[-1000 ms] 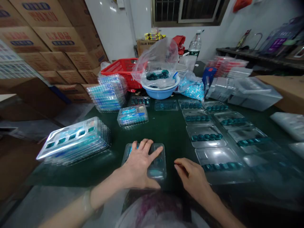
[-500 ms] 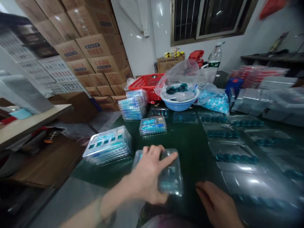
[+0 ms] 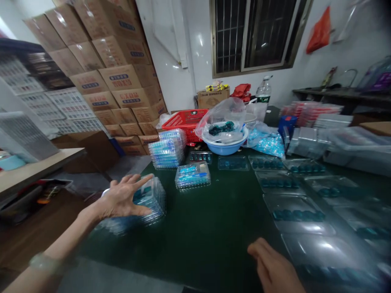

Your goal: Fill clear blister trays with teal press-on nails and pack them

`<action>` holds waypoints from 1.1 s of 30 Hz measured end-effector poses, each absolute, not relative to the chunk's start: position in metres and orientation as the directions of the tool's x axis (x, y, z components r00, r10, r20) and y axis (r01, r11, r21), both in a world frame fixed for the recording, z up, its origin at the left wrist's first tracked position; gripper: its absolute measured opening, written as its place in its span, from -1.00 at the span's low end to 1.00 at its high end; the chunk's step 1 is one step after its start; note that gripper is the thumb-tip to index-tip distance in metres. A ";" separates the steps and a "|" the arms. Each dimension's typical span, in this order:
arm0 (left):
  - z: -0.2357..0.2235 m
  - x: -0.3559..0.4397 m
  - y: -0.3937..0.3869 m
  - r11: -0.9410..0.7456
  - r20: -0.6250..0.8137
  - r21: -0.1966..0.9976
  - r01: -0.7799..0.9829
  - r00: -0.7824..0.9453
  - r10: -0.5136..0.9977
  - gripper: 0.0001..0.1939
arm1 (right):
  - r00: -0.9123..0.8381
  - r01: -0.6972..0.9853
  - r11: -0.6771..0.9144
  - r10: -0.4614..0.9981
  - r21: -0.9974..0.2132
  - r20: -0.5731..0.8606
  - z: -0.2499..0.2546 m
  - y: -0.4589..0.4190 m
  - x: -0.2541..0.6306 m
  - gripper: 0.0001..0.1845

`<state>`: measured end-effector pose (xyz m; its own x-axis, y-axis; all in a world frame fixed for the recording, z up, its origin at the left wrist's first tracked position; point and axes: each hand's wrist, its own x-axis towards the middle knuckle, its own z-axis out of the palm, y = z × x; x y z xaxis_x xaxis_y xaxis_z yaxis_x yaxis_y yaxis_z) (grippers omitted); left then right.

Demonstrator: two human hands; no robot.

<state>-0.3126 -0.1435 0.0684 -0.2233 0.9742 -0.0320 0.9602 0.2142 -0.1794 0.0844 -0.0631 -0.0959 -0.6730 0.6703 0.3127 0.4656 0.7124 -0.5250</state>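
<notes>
My left hand (image 3: 125,197) lies over a stack of clear plastic packs (image 3: 157,199) with blue-green contents at the table's left edge. Its fingers and thumb are spread across the top pack and cover much of it. My right hand (image 3: 273,264) hovers at the table's near right, fingers curled together, with nothing visible in them. Close beside it lies a clear tray (image 3: 317,248) holding a row of blue-green pieces. A smaller pile of packs (image 3: 193,175) sits farther back, in front of a taller stack of packs (image 3: 166,152).
Several clear trays (image 3: 295,203) with blue-green pieces line the right of the green table (image 3: 207,228). At the back stand a red basket (image 3: 183,122), a blue basin (image 3: 226,147), a bag of small blue pieces (image 3: 267,140) and a bottle (image 3: 263,91). Cardboard boxes (image 3: 128,97) rise behind.
My left hand has moved left from the table's near middle, with the clear pack, to the stack at the left. My right hand stays near the same place. The view has shifted.
</notes>
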 end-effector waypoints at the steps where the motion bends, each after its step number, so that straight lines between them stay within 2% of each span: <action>1: 0.071 -0.302 -0.140 0.200 0.033 -0.191 0.961 -0.197 0.980 -0.05 | -0.688 0.467 0.708 0.667 -0.529 0.286 -0.091 -0.061 0.083 -0.72; 4: 0.074 -0.259 -0.106 0.079 0.193 -0.127 0.989 -0.054 0.980 -0.05 | -0.694 0.494 0.686 0.681 -0.534 0.233 -0.073 -0.050 0.073 -0.78; 6: 0.068 -0.235 -0.066 -0.016 0.063 -0.015 1.000 0.017 0.998 -0.04 | -0.671 0.541 0.673 0.707 -0.505 0.223 -0.061 -0.036 0.063 -0.86; 7: 0.062 -0.228 -0.043 -0.008 -0.053 0.025 1.000 0.009 0.999 0.01 | -0.660 0.565 0.674 0.715 -0.476 0.229 -0.056 -0.026 0.058 -0.87; 8: 0.055 -0.225 -0.021 0.016 -0.101 0.036 0.999 -0.012 0.995 0.07 | -0.655 0.586 0.682 0.716 -0.437 0.240 -0.052 -0.015 0.052 -0.86; 12: 0.030 -0.243 0.043 0.102 -0.234 0.061 0.993 -0.085 0.968 0.22 | -0.642 0.679 0.697 0.716 -0.231 0.274 -0.047 0.039 0.032 -0.78; 17: 0.024 -0.264 0.051 0.140 -0.329 0.094 0.986 -0.102 0.939 0.17 | -0.589 0.773 0.628 0.762 -0.085 0.268 -0.053 0.109 0.013 -0.72; 22: 0.031 -0.253 0.041 0.171 -0.236 0.076 0.982 -0.149 0.960 0.09 | -0.622 0.775 0.631 0.753 0.034 0.216 -0.060 0.144 -0.003 -0.81; 26: 0.045 -0.239 0.034 0.153 -0.108 0.062 0.986 -0.146 0.983 0.04 | -0.673 0.736 0.669 0.710 0.101 0.207 -0.065 0.149 -0.010 -0.79; 30: 0.046 -0.210 0.010 0.070 -0.015 0.057 0.996 -0.069 0.998 0.03 | -0.710 0.700 0.701 0.662 0.138 0.240 -0.068 0.146 -0.009 -0.84; 33: 0.026 -0.180 -0.027 -0.082 0.032 0.103 0.991 0.079 0.996 0.04 | -0.716 0.690 0.708 0.637 0.150 0.285 -0.070 0.137 -0.005 -0.84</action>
<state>-0.1801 -0.0270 0.0263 0.0792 0.9963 0.0324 0.9912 -0.0821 0.1035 -0.0052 0.1369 -0.0697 -0.7161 0.6372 0.2850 0.6899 0.7081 0.1502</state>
